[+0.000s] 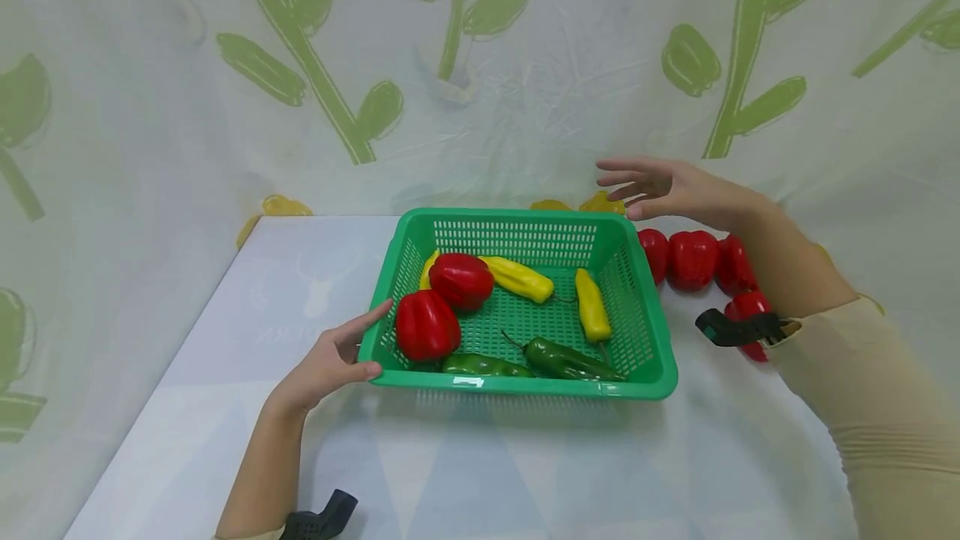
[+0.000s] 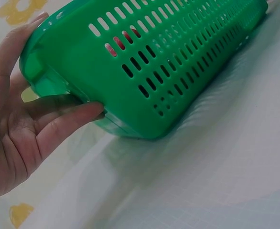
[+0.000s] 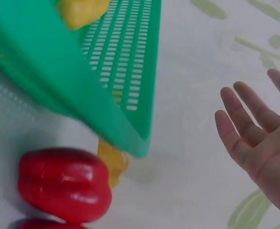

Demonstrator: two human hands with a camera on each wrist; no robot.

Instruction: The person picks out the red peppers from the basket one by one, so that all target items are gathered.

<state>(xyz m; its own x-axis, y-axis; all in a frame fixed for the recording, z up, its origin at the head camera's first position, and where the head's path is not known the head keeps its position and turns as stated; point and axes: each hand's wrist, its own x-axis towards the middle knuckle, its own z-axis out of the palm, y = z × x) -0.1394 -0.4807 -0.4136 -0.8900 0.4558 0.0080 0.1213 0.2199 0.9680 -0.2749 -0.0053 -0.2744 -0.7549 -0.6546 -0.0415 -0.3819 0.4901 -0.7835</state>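
Note:
A green plastic basket (image 1: 517,386) with slotted walls is in the middle of the head view. My left hand (image 1: 322,369) holds its left end near the front corner, the thumb at the rim. In the left wrist view, bent fingers (image 2: 70,121) reach below that rim. Inside the basket are two red bell peppers (image 1: 427,325), yellow long peppers (image 1: 592,307) and two green long peppers (image 1: 566,359). My right hand (image 1: 667,186) hovers off the back right corner, fingers spread and holding nothing. The right wrist view shows it apart from the basket.
Several red bell peppers (image 1: 692,260) lie on the table (image 1: 300,298) right of the basket, partly hidden by my right forearm. A pale curtain-like sheet (image 1: 525,132) with green leaf prints rises behind the table.

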